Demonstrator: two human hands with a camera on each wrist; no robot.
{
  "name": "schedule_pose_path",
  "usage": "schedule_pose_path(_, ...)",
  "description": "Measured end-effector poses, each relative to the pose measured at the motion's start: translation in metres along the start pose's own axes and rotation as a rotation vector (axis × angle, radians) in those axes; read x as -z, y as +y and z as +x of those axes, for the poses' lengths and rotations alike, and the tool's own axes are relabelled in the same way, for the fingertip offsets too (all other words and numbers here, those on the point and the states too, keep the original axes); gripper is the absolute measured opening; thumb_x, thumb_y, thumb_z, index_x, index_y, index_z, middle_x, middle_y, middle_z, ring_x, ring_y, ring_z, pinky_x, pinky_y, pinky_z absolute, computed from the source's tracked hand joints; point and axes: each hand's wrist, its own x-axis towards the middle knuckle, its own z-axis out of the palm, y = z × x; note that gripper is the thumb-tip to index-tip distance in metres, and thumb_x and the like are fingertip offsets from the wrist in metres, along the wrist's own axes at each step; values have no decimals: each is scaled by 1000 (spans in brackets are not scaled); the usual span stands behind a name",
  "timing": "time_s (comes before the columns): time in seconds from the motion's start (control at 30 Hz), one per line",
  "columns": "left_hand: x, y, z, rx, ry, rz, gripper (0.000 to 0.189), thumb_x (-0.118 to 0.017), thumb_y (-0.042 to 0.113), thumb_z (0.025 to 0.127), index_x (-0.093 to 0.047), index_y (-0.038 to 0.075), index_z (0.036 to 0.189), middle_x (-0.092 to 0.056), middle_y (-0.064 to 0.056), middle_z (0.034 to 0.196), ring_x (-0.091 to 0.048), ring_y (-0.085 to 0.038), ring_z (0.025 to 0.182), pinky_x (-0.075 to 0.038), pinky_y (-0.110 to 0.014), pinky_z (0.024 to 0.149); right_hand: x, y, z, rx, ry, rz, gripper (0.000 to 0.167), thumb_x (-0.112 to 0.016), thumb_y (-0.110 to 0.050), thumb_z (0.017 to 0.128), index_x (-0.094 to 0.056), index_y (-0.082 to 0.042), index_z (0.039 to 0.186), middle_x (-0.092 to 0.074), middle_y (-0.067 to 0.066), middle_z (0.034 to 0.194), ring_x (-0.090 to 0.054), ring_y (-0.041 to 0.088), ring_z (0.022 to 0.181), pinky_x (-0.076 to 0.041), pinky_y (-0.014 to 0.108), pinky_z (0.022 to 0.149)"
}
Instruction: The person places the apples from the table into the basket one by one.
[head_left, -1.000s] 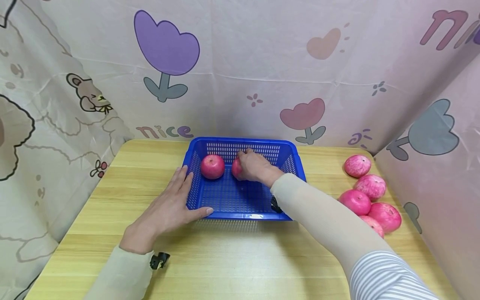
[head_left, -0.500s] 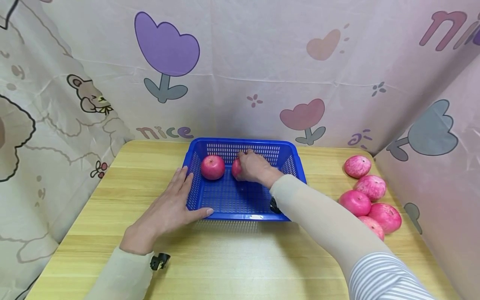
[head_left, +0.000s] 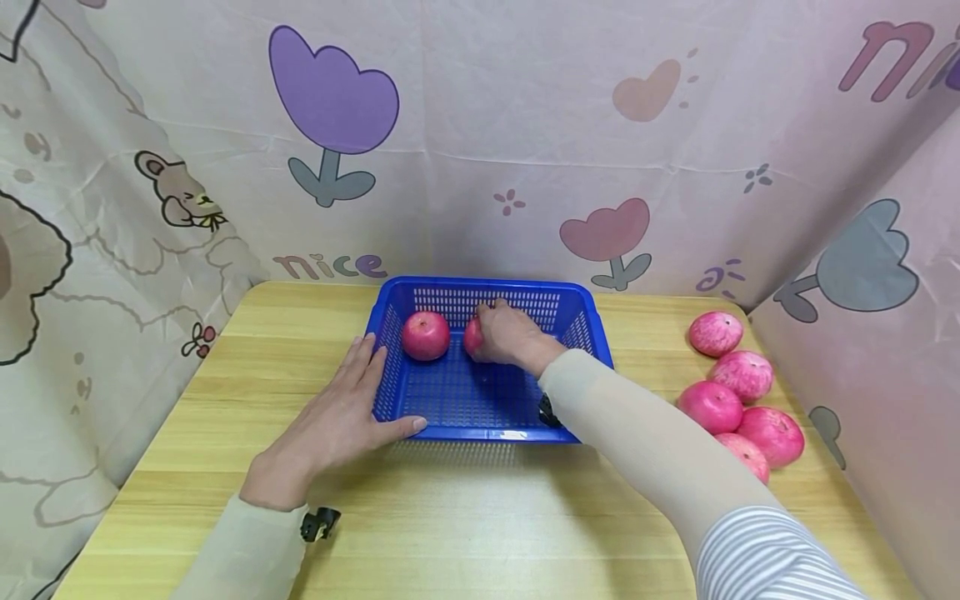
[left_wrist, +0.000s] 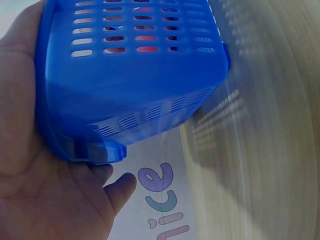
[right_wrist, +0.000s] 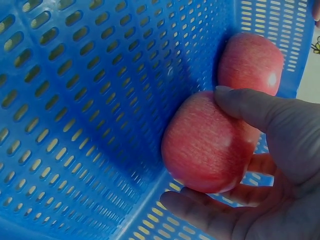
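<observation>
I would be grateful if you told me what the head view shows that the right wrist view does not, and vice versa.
Only the head view shows the five apples at the right of the table, the striped sleeve and the printed purple tulip.

Only the right wrist view shows the palm side of the right hand and most of the held apple, which the hand largely covers in the head view.

Both show the blue basket with the held apple and another apple inside.

Curtained tabletop booth: cartoon-print cloth [head_left: 487, 100] on three sides of wood-grain table [head_left: 465, 525].
</observation>
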Motion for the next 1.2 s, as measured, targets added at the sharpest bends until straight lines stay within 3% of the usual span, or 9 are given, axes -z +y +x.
schedule_pose_path(0.4,-1,0,0,-3,1,5,130,-58,89,84,-10,3,169,9,-14,178,8,-36,165,-21,-68,125,0,1,0,-9,-21,22,65,-77,-39,91,-57,-3,142,-61,23,131,-68,37,112,-61,50,96)
schedule_pose_path(0.63,-2,0,-1,-6,4,12,134,-53,94,81,-10,2,169,8,-15,178,5,-38,165,-21,-68,125,1,1,-1,-26,-50,44,85,-88,-43,84,-51,-3,150,-60,23,136,-67,37,117,-58,48,102)
schedule_pose_path(0.77,-2,0,-1,-9,5,11,132,-55,91,83,-10,2,169,8,-15,178,5,-38,165,-21,-68,125,4,1,-2,-31,-56,40,90,-87,-48,85,-48,-3,153,-60,22,137,-66,35,120,-57,48,105)
schedule_pose_path(0.97,-1,1,-1,-8,5,12,131,-56,90,83,-9,2,169,9,-15,178,5,-39,165,-21,-69,124,13,3,-7,-12,-32,23,73,-81,-47,89,-58,-2,141,-64,18,126,-65,32,115,-57,47,102)
schedule_pose_path(1.2,0,1,-1,-5,0,13,132,-56,91,83,-9,3,169,10,-14,178,6,-38,165,-21,-70,124,29,7,-16,31,34,26,30,-72,-34,94,-68,-5,101,-68,12,102,-65,29,103,-57,46,93)
